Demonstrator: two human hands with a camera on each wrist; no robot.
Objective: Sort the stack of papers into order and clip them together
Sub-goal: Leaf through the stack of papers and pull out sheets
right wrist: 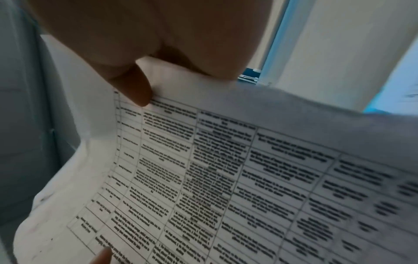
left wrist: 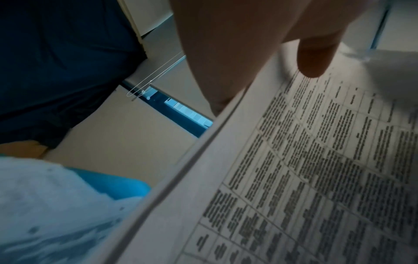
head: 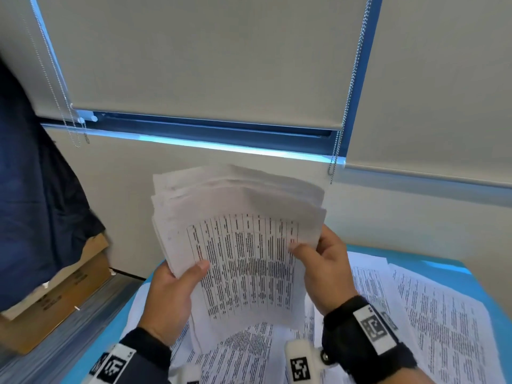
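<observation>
Centre of the head view: a thick stack of papers [head: 238, 217] raised off the blue desk [head: 432, 261], upper sheets fanned and bent back toward the window blind [head: 210, 56]. Front sheet printed with a ruled table of dark text, too blurred to read.

Left hand [head: 173, 297] at the lower left edge of the stack, thumb [head: 198, 268] laid over the front sheet, the remaining fingers hidden behind the paper; closed around the stack's edge. In the left wrist view, the same thumb [left wrist: 314, 59] pressing on the top page at upper right of the frame, layered page edges running diagonally below it.

Right hand [head: 325, 270] at the right edge of the stack, thumb [head: 300, 249] on the front sheet, fingers curled behind; pinching the sheet's margin. In the right wrist view, a thumb [right wrist: 133, 85] pinned against the table's top border at upper left of the frame, the page curving away below.

Black straps with coded marker tags on both wrists.

Under and right of the raised stack, loose printed sheets [head: 440, 322] spread across the desk, overlapping each other, filling the lower right of the frame. More sheets [head: 243, 353] at bottom centre between the wrists.

Left of the frame: a dark blue garment [head: 36, 189] hanging over a brown cardboard box [head: 63, 295]. Bead chains [head: 346, 106] dangling beside the blinds
</observation>
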